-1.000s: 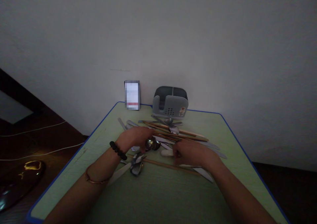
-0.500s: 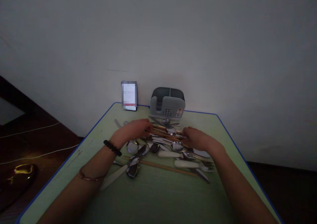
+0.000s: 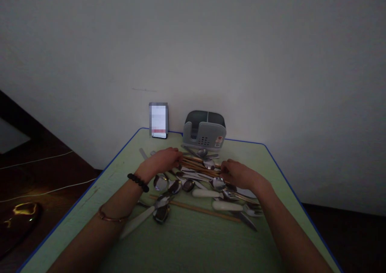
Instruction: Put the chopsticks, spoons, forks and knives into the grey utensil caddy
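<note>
Pale wall point(image 3: 193, 48), green table point(image 3: 199, 245) with blue edging; at the back, one lit phone point(image 3: 159, 119) and one grey holder point(image 3: 211, 131). Chopsticks point(image 3: 199, 167): a bundle, on the table just in front of the holder. My left hand point(image 3: 164, 160): fingers curled at the bundle's left end. My right hand point(image 3: 241, 173): likewise at the right (whether either truly pinches the wood, I cannot tell). Done, I judge: most chopsticks roughly aligned. Remaining: one stray chopstick point(image 3: 205, 212), nearer me; a spoon point(image 3: 218, 183) and a white-handled fork point(image 3: 227, 206), loose.
</note>
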`<action>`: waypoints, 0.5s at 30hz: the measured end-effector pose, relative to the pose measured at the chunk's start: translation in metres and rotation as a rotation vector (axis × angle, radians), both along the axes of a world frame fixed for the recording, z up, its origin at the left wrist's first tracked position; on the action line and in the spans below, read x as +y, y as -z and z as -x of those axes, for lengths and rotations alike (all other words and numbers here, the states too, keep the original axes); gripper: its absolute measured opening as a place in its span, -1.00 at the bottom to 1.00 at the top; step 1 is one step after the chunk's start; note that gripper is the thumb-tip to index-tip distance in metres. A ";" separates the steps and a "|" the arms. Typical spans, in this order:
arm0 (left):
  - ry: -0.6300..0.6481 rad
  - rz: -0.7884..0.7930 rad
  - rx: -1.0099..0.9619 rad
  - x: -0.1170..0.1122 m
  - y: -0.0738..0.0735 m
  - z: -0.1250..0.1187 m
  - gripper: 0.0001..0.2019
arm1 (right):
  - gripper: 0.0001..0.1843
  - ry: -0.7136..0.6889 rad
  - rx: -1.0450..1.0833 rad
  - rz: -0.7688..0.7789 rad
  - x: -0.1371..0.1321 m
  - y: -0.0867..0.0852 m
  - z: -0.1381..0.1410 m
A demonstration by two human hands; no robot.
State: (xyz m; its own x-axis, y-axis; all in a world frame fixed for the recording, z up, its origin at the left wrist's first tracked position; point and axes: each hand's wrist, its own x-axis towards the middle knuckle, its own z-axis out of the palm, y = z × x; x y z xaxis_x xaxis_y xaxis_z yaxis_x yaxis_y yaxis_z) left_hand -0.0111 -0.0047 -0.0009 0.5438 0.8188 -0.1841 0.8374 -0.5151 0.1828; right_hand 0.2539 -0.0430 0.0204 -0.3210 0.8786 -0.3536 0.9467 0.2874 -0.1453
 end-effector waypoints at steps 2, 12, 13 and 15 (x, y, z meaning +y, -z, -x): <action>0.000 -0.008 0.003 0.000 0.001 -0.001 -0.85 | -0.75 -0.008 0.000 -0.012 0.001 0.002 0.000; 0.006 0.038 -0.014 0.002 0.003 0.004 -0.85 | -0.78 -0.049 0.047 -0.052 0.007 0.012 -0.001; 0.001 0.045 -0.021 0.002 0.003 0.005 -0.85 | -0.78 -0.056 0.054 -0.050 0.007 0.012 -0.001; -0.006 0.062 -0.037 0.004 0.002 0.008 -0.85 | -0.78 -0.066 0.069 -0.049 0.008 0.011 -0.003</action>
